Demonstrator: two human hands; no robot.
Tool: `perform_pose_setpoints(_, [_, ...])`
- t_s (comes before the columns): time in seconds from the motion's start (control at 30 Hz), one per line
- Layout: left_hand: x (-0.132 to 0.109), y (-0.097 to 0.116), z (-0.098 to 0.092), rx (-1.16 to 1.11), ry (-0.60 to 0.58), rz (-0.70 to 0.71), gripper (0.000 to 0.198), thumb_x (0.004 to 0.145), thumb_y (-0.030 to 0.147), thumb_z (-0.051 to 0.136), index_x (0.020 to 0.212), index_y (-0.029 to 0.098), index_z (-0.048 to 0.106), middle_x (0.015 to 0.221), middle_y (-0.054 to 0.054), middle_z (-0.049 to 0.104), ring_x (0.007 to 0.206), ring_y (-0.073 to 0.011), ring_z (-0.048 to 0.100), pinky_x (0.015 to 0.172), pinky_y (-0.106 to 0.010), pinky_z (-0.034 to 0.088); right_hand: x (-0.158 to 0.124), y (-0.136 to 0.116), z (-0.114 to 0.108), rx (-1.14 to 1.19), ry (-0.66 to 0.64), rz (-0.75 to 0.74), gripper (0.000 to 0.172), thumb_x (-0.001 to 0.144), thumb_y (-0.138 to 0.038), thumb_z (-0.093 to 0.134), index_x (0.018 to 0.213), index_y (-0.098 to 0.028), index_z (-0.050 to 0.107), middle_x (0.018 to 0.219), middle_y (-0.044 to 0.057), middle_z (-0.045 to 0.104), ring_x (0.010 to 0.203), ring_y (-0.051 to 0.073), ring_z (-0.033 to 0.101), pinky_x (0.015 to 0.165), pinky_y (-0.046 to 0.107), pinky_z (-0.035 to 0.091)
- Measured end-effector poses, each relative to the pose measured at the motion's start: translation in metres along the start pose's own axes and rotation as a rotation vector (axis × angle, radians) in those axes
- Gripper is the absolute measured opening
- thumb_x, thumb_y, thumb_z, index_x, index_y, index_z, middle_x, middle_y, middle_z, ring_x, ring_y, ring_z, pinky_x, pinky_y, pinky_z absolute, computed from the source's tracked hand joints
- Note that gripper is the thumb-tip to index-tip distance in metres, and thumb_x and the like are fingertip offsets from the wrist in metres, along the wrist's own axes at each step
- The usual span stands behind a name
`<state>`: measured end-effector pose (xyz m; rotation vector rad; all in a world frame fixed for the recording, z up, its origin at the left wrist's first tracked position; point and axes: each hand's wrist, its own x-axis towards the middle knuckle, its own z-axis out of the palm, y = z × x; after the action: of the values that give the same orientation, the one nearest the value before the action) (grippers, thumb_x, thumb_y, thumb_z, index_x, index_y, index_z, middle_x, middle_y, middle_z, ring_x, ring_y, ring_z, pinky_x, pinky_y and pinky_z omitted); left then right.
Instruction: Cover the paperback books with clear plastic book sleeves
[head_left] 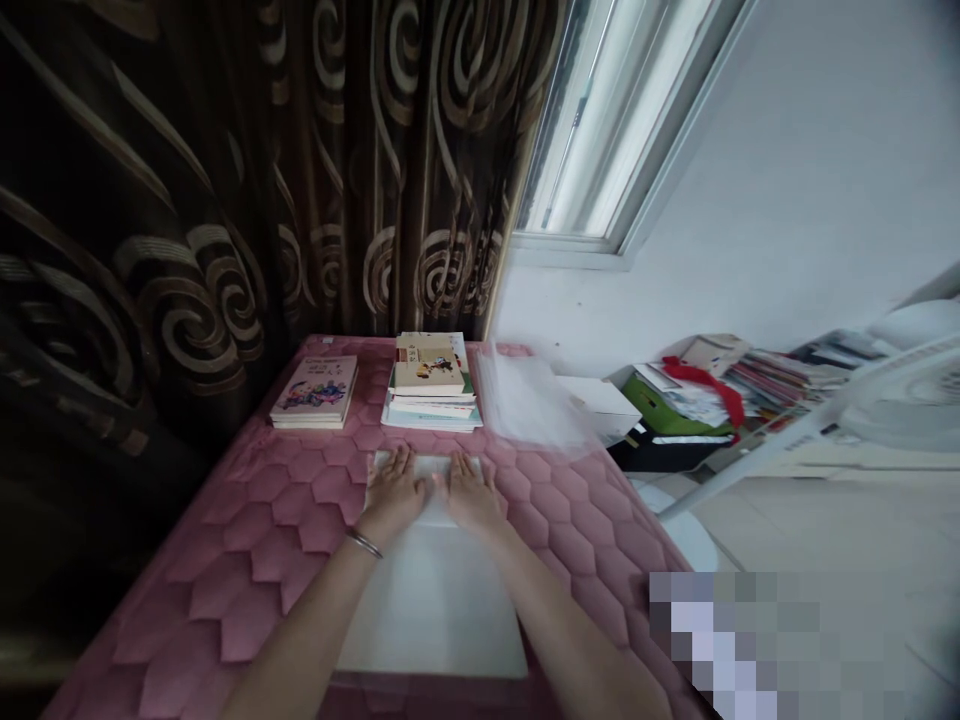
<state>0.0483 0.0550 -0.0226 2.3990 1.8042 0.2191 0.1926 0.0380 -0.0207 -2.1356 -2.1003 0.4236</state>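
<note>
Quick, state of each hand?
Left hand: open, flat on the white sheet, not gripping.
Right hand: open, flat on the same sheet, not gripping.

Left hand: one; right hand: one; book stacks: two; wrist bangle: one; white sheet: one; window: one.

Two bare forearms, left forearm and right forearm, bare left hand, bare right hand, a thin silver-toned bangle just behind the left hand (narrow, plain, metal-looking), circling the left wrist
</note>
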Motion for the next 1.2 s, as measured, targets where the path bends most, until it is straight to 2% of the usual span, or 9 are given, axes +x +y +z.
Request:
perform_pose_setpoints(0.1, [0.001, -0.017, 0.0, 0.035, -0.011, -0.106, 0.056, 0.091, 0.03, 0.032, 0.144, 0.013, 0.038, 0.153, -0.012, 0.03, 0.141, -0.0304, 0.025, 0.113, -0.061, 0.006, -0.003, 0.01, -0.003, -0.016, -0.007, 0.027, 0.067, 0.098, -0.049, 0.016, 0.148, -0.005, 0.024, 0.154, 0.018, 0.023, 0.143, 0.027, 0.019, 0.114, 0.055, 0.005])
perform_pose_setpoints(0.2, [-0.001, -0.029, -0.003, 0.074, -0.014, -0.151, 0.056, 0.09, 0.029, 0.031, 0.143, 0.015, 0.039, 0.154, -0.01, 0.028, 0.143, -0.0294, 0.021, 0.112, -0.064, 0.005, -0.002, 0.011, -0.006, -0.013, -0.015, 0.027, 0.066, 0.098, -0.048, 0.018, 0.148, -0.004, 0.025, 0.153, 0.019, 0.025, 0.143, 0.027, 0.021, 0.114, 0.055, 0.006])
perform_pose_setpoints(0.37, [-0.002, -0.03, -0.006, 0.094, -0.052, -0.175, 0.056, 0.09, 0.031, 0.029, 0.144, 0.019, 0.038, 0.155, -0.005, 0.026, 0.144, -0.0275, 0.017, 0.112, -0.065, 0.007, -0.002, 0.013, -0.012, -0.034, -0.031, 0.031, 0.065, 0.098, -0.047, 0.016, 0.147, -0.007, 0.029, 0.152, 0.017, 0.028, 0.142, 0.027, 0.024, 0.114, 0.055, 0.007])
perform_pose_setpoints(0.53, [0.0, -0.031, -0.002, 0.101, -0.064, -0.197, 0.056, 0.09, 0.033, 0.028, 0.145, 0.021, 0.036, 0.155, -0.005, 0.026, 0.145, -0.0283, 0.014, 0.111, -0.066, 0.007, -0.002, 0.022, -0.019, -0.086, -0.025, -0.003, 0.054, 0.099, -0.04, 0.02, 0.144, -0.015, 0.037, 0.148, 0.016, 0.038, 0.139, 0.028, 0.03, 0.113, 0.058, 0.008])
perform_pose_setpoints(0.67, [0.001, -0.033, 0.0, 0.084, -0.06, -0.205, 0.057, 0.091, 0.034, 0.027, 0.146, 0.022, 0.033, 0.156, -0.004, 0.023, 0.145, -0.0287, 0.013, 0.11, -0.066, 0.008, 0.003, 0.031, -0.026, -0.079, -0.061, -0.033, 0.051, 0.099, -0.037, 0.023, 0.143, -0.016, 0.039, 0.149, 0.016, 0.037, 0.138, 0.031, 0.031, 0.11, 0.063, 0.01])
perform_pose_setpoints(0.9, [0.006, -0.021, -0.007, 0.163, -0.113, -0.215, 0.059, 0.089, 0.031, 0.03, 0.145, 0.014, 0.035, 0.155, -0.009, 0.025, 0.144, -0.0334, 0.014, 0.109, -0.069, 0.008, 0.021, 0.073, -0.04, -0.026, -0.163, -0.167, 0.046, 0.093, -0.022, 0.037, 0.138, -0.031, 0.045, 0.146, 0.006, 0.044, 0.136, 0.028, 0.035, 0.11, 0.061, 0.017])
perform_pose_setpoints(1.03, [0.009, -0.018, -0.008, 0.141, -0.128, -0.267, 0.059, 0.089, 0.03, 0.031, 0.146, 0.013, 0.032, 0.156, -0.011, 0.023, 0.144, -0.0347, 0.013, 0.109, -0.069, 0.009, 0.025, 0.09, -0.038, 0.007, -0.119, -0.233, 0.047, 0.092, -0.018, 0.034, 0.134, -0.034, 0.049, 0.143, 0.003, 0.048, 0.133, 0.026, 0.039, 0.109, 0.057, 0.022])
perform_pose_setpoints(1.1, [0.007, -0.013, -0.009, 0.131, -0.102, -0.272, 0.057, 0.09, 0.027, 0.032, 0.145, 0.011, 0.035, 0.155, -0.015, 0.025, 0.143, -0.038, 0.014, 0.107, -0.071, 0.007, 0.027, 0.094, -0.035, 0.022, -0.082, -0.261, 0.047, 0.092, -0.018, 0.034, 0.132, -0.035, 0.052, 0.139, 0.002, 0.053, 0.13, 0.025, 0.043, 0.108, 0.054, 0.025])
perform_pose_setpoints(1.2, [-0.003, 0.011, -0.007, 0.121, -0.055, -0.161, 0.053, 0.088, 0.017, 0.034, 0.14, 0.01, 0.043, 0.15, -0.018, 0.035, 0.142, -0.0374, 0.018, 0.107, -0.071, 0.002, 0.031, 0.099, -0.029, 0.036, -0.038, -0.294, 0.046, 0.09, -0.017, 0.037, 0.128, -0.035, 0.056, 0.133, 0.002, 0.058, 0.126, 0.026, 0.046, 0.105, 0.052, 0.03])
